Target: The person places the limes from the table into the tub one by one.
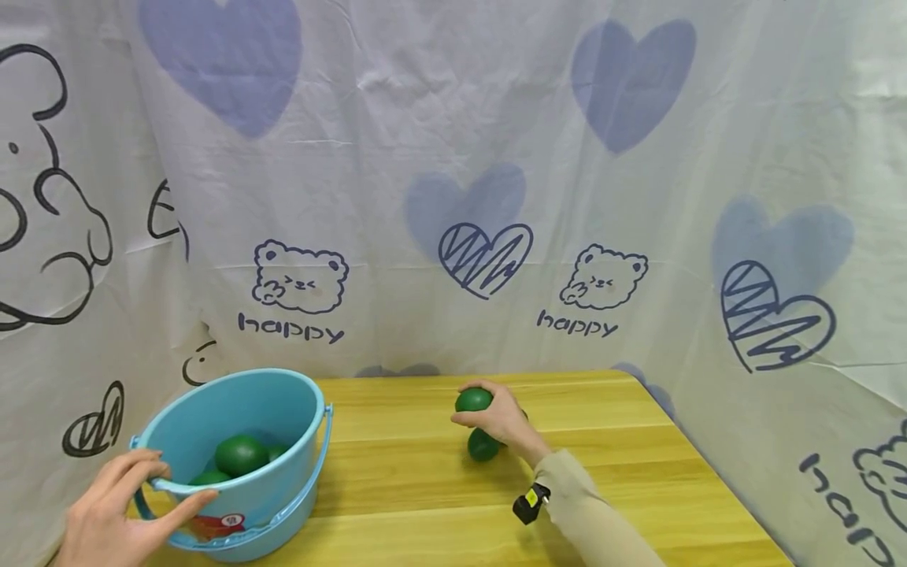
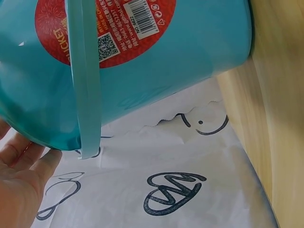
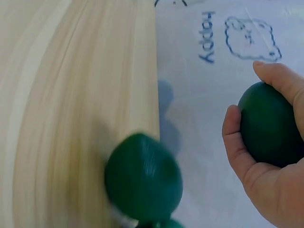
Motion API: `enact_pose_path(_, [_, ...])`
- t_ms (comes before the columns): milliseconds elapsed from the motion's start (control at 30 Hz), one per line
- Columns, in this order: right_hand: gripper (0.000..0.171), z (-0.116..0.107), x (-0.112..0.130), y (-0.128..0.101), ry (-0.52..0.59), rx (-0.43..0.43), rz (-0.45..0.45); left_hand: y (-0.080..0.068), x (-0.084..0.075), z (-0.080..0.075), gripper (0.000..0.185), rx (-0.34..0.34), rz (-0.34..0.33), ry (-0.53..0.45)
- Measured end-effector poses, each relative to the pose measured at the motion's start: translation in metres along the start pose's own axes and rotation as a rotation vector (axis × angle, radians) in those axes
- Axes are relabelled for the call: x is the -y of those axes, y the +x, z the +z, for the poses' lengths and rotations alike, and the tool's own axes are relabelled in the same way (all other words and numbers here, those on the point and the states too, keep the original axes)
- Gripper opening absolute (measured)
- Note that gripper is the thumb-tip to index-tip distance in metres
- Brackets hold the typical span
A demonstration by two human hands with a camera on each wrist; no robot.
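My right hand (image 1: 505,413) holds a dark green avocado (image 1: 473,400) between thumb and curled fingers, raised above the table. In the right wrist view this smooth, egg-shaped avocado (image 3: 270,126) rests against the palm. Just below the hand, another avocado (image 1: 484,445) lies on the wood, with part of one more behind it. On the left, my left hand (image 1: 116,504) grips the rim of a light blue bucket (image 1: 283,480), fingers over the edge and thumb along it. Several avocados (image 1: 241,455) lie inside the bucket. In the left wrist view, the fingers (image 2: 21,152) show at the rim.
The yellow wooden table (image 1: 397,488) runs back to a white curtain (image 1: 383,197) printed with hearts and bears. Curtain also hangs at both sides. A thin handle (image 2: 85,76) hangs across the bucket's side, over a red label (image 2: 128,28).
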State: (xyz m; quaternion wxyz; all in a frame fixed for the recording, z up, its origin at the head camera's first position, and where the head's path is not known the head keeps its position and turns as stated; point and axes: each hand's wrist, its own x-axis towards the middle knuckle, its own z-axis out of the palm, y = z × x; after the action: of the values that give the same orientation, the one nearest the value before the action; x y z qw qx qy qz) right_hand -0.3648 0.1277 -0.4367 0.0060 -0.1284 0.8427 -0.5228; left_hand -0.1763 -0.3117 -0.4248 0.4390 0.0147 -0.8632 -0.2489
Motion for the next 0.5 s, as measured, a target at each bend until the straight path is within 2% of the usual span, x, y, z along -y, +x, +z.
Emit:
enact_pose_path(267, [0.046, 0.026, 0.023, -0.004, 0.058, 0.116, -0.091, 0.0, 0.001, 0.002, 0.06, -0.029, 0.008, -0.007])
enact_pose_path(500, [0.047, 0.047, 0.046, -0.006, 0.057, 0.172, -0.155, 0.0, 0.004, 0.003, 0.06, -0.034, 0.012, -0.006])
